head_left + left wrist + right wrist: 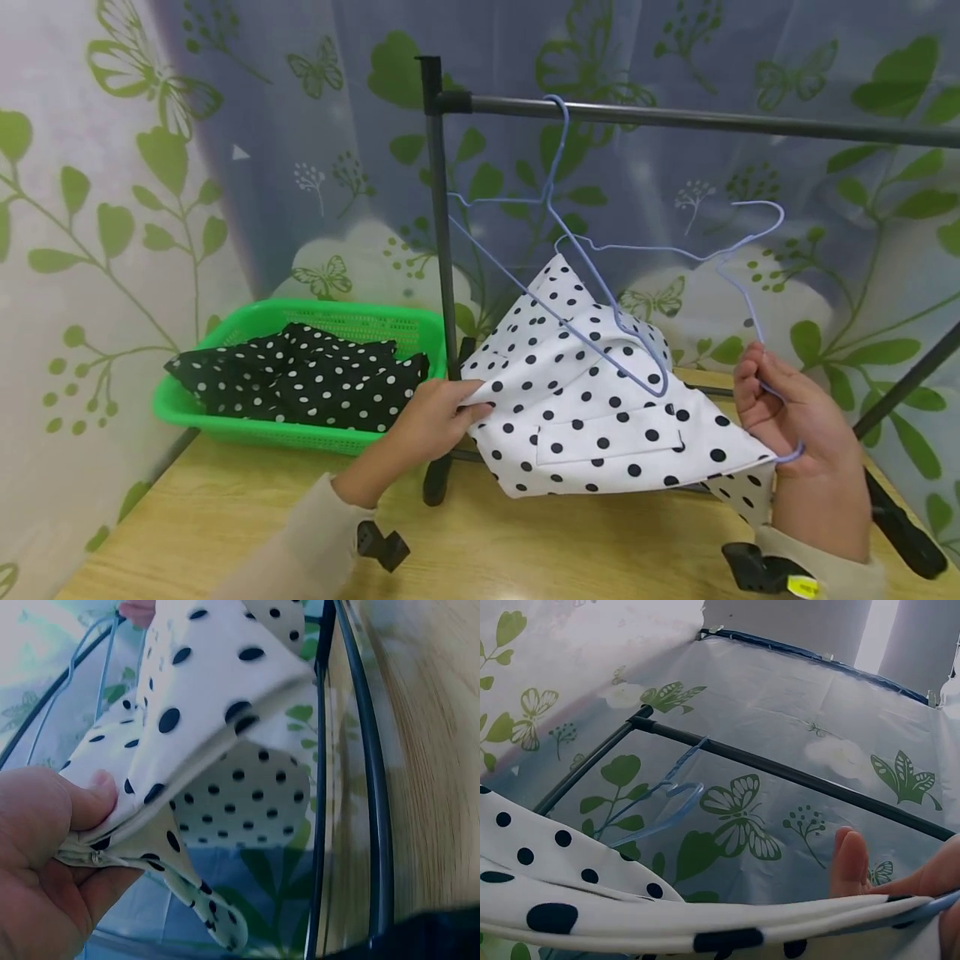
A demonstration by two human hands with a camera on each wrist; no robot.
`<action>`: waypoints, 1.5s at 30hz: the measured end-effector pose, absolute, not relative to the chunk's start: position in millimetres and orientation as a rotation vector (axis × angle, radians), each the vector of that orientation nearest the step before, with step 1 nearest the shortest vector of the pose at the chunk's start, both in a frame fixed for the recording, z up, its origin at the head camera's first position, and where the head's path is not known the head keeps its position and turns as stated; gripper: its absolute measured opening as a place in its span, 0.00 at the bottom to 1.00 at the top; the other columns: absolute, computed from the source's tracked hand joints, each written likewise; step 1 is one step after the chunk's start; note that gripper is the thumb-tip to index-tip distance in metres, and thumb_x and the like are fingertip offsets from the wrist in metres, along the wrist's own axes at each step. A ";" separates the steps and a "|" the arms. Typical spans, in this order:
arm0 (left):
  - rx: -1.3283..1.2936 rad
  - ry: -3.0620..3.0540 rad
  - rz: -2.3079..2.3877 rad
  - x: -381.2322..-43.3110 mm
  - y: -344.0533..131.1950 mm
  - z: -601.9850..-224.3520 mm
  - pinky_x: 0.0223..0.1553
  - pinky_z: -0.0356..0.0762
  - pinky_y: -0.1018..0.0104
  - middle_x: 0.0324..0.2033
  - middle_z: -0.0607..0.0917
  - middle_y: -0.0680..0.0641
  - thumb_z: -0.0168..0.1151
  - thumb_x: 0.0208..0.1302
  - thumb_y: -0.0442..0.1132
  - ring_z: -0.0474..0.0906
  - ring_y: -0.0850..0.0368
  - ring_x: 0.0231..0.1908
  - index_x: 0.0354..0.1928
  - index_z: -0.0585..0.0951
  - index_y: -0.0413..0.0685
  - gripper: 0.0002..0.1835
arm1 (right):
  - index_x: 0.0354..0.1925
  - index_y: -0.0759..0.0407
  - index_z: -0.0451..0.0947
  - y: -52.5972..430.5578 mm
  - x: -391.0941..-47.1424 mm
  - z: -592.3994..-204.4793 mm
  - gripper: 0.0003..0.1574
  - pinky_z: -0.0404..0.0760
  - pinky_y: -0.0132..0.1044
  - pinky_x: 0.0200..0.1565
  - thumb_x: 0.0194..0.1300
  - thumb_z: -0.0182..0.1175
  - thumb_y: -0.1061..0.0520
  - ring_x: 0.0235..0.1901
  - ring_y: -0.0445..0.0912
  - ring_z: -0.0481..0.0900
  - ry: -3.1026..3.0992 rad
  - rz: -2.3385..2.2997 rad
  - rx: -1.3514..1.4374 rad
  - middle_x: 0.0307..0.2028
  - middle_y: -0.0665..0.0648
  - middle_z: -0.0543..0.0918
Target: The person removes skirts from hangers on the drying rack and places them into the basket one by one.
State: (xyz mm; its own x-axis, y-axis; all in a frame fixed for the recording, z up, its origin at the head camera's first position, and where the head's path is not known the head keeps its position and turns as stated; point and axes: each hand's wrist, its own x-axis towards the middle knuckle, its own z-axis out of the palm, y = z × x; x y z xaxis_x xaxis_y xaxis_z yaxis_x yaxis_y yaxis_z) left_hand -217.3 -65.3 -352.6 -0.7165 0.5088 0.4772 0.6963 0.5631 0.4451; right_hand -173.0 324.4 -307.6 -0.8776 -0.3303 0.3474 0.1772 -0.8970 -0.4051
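My left hand [438, 421] pinches the edge of a white garment with black polka dots [570, 400] between thumb and fingers, and the left wrist view shows the folded fabric [202, 697] in that grip. At the right, my right hand [806, 417] holds a blue wire clothes hanger [660, 248] by its right side, with its hook off the rail. One end of this hanger meets the garment's upper peak; the other comes out by the garment's right corner near my palm. The hanger's lower part is hidden by the cloth. A patch like a pocket flap [611, 437] faces me.
A second blue hanger [551, 167] hangs from the dark rail [675, 115] and overlaps the garment in the head view. Left of the rack post [442, 250], a green basket [285, 429] holds black cloth with white dots [315, 379]. All stand on a wooden table [225, 517].
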 end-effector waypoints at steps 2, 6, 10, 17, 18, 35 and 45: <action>-0.973 -2.527 -0.914 -219.1 -69.3 -354.0 0.23 0.66 0.73 0.17 0.75 0.54 0.65 0.63 0.36 0.65 0.65 0.19 0.31 0.81 0.45 0.04 | 0.47 0.78 0.71 323.5 -172.5 -307.9 0.26 0.83 0.40 0.43 0.79 0.28 0.62 0.42 0.56 0.81 0.544 -2.752 -0.615 0.42 0.68 0.78; -0.956 -2.550 -0.942 -223.4 -75.0 -354.7 0.25 0.69 0.72 0.25 0.85 0.50 0.65 0.63 0.35 0.69 0.64 0.22 0.38 0.84 0.44 0.04 | 0.47 0.78 0.71 323.2 -171.9 -307.1 0.26 0.83 0.39 0.43 0.79 0.27 0.63 0.42 0.57 0.81 0.566 -2.755 -0.634 0.42 0.68 0.78; -0.972 -2.542 -0.959 -226.6 -78.4 -353.1 0.26 0.70 0.72 0.27 0.86 0.50 0.65 0.63 0.35 0.71 0.64 0.22 0.39 0.85 0.44 0.05 | 0.47 0.79 0.70 325.3 -171.2 -306.9 0.27 0.83 0.40 0.44 0.79 0.26 0.63 0.42 0.57 0.81 0.547 -2.739 -0.665 0.42 0.69 0.77; -0.961 -2.570 -0.997 -228.7 -83.9 -353.5 0.26 0.70 0.72 0.29 0.87 0.48 0.65 0.63 0.34 0.70 0.66 0.21 0.42 0.85 0.41 0.07 | 0.48 0.80 0.69 330.8 -167.2 -308.0 0.30 0.82 0.41 0.47 0.80 0.23 0.61 0.44 0.58 0.80 0.473 -2.711 -0.685 0.44 0.69 0.77; -0.962 -2.570 -1.001 -228.9 -84.3 -354.0 0.26 0.70 0.72 0.29 0.87 0.48 0.65 0.63 0.34 0.70 0.66 0.21 0.42 0.85 0.40 0.07 | 0.48 0.80 0.69 331.3 -167.1 -307.8 0.30 0.82 0.42 0.47 0.80 0.23 0.60 0.45 0.58 0.80 0.471 -2.704 -0.693 0.44 0.70 0.77; -0.979 -2.552 -0.899 -214.4 -80.4 -353.3 0.24 0.70 0.73 0.25 0.85 0.52 0.66 0.63 0.35 0.69 0.65 0.21 0.35 0.84 0.44 0.02 | 0.47 0.79 0.70 335.2 -171.2 -313.9 0.29 0.83 0.41 0.46 0.80 0.24 0.60 0.43 0.58 0.80 0.465 -2.737 -0.648 0.43 0.69 0.77; -1.074 -2.539 -0.946 -200.5 -76.4 -349.6 0.24 0.70 0.74 0.33 0.88 0.47 0.65 0.63 0.34 0.70 0.66 0.22 0.40 0.85 0.41 0.05 | 0.46 0.79 0.71 340.2 -170.5 -312.5 0.26 0.83 0.41 0.42 0.79 0.28 0.62 0.41 0.57 0.81 0.498 -2.806 -0.591 0.41 0.69 0.78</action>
